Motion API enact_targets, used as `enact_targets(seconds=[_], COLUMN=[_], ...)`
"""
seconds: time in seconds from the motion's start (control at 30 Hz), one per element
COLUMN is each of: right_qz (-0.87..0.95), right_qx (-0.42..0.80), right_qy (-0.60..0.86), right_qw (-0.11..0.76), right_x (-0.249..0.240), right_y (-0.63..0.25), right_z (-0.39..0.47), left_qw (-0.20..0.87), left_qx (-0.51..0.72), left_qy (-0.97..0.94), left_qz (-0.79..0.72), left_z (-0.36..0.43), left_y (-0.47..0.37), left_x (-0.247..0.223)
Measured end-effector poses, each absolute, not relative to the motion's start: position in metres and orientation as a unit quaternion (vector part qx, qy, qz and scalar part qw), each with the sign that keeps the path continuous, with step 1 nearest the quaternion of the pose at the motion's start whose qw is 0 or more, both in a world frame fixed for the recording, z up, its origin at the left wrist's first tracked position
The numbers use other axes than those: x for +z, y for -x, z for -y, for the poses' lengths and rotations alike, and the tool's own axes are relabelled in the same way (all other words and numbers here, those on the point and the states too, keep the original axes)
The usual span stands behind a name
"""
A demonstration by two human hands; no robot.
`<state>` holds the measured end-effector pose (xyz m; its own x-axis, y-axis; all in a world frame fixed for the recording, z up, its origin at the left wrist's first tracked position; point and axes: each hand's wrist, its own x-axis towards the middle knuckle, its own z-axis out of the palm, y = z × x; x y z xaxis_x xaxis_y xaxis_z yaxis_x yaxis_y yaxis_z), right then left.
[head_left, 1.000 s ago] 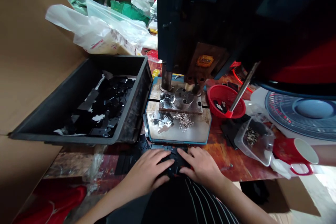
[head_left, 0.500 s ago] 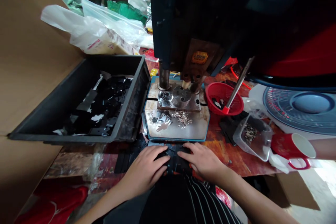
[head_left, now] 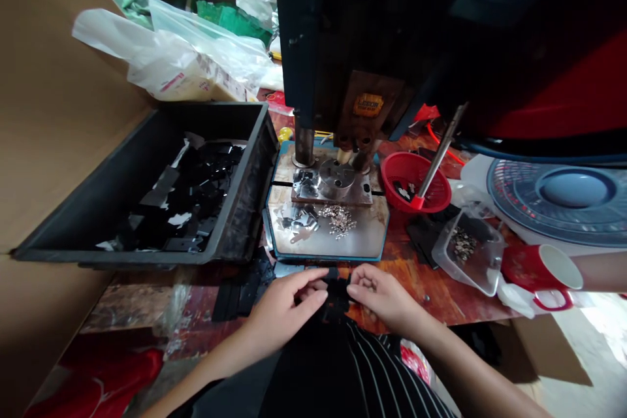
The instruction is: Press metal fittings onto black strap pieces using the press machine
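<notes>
Some flat, black, straight-edged pieces (head_left: 337, 285)

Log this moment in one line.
left hand: at black pieces; right hand: beside them; grip: unclear; silver bits: on machine base

The big black bin (head_left: 249, 209) is blocking the left. The dark machine (head_left: 313, 46) is hanging over the back of the metal plate (head_left: 333, 248). The red basket (head_left: 396, 199) is crowding the right. In front, bare table (head_left: 404, 264) is leaving a way from the right hand (head_left: 385, 297) to the plate.
</notes>
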<state>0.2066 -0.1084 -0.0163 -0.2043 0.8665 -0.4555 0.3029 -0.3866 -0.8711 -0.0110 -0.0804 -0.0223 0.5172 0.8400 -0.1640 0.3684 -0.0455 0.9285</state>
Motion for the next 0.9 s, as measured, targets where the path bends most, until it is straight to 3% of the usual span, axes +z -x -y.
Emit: enact_targets(seconds=[0.1, 0.23, 0.67, 0.9], right_qz=[0.397, 0.314, 0.193, 0.291], right_qx=[0.676, 0.734, 0.812, 0.7], right_qy=[0.555, 0.504, 0.4, 0.499], right_qw=[0.279, 0.328, 0.378, 0.42], right_x=[-0.007, 0.0, -0.001, -0.004], right_y=[-0.199, -0.196, -0.193, -0.186], right_z=[0.104, 0.102, 0.094, 0.088], left_qw=[0.658, 0.718, 0.74, 0.734], left_qx=[0.213, 0.227, 0.264, 0.327], left_qy=[-0.566, -0.447, -0.341, -0.36], left_qz=[-0.449, -0.483, -0.516, -0.474], left_z=[0.075, 0.07, 0.068, 0.064], left_y=[-0.001, -0.005, -0.005, -0.001], left_x=[-0.009, 0.002, -0.005, 0.001])
